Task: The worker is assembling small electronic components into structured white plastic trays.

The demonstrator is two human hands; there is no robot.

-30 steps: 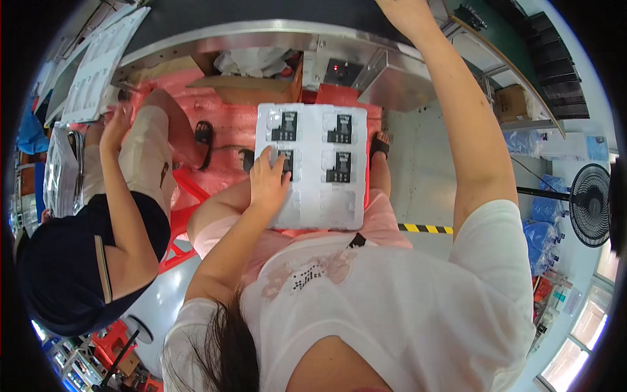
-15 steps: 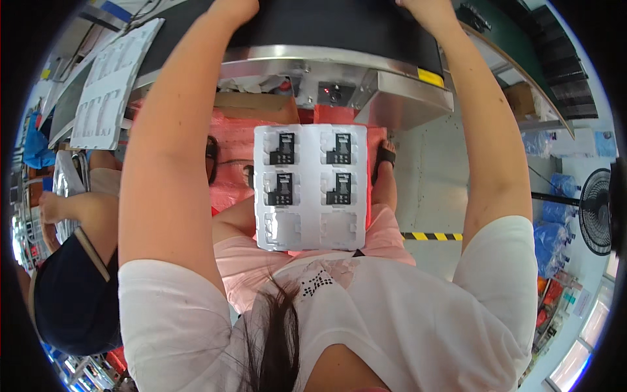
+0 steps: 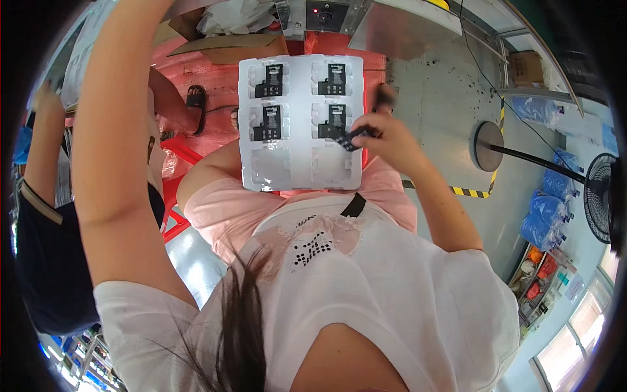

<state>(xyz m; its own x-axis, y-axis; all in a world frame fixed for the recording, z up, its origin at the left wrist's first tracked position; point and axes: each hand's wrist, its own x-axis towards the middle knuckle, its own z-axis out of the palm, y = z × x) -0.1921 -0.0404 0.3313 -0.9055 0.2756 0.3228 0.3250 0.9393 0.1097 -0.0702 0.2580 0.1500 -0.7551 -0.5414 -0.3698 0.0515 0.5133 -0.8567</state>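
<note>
A white molded plastic tray [image 3: 300, 117] rests across my lap. Flat black batteries [image 3: 268, 81] with pale print lie in its upper and middle pockets, while the two pockets of the row closest to me hold nothing. My right hand [image 3: 392, 138] is closed on another black battery [image 3: 353, 138], pinched in its fingers. It hovers tilted at the tray's right side, between the middle right pocket and the bottom right one. My left arm stretches up past the upper left edge of the picture, so its hand is out of sight.
Beyond the tray stand a metal machine frame [image 3: 408, 29] and an open cardboard box [image 3: 228, 49]. A co-worker's arm [image 3: 44, 147] and leg show at the left, near a red stool [image 3: 175, 219]. A black fan [image 3: 597, 202] on a stand is at the right.
My right hand has come back from the far dark work surface to the tray, now with a battery in it. My left hand has left the picture. The view has tilted toward me.
</note>
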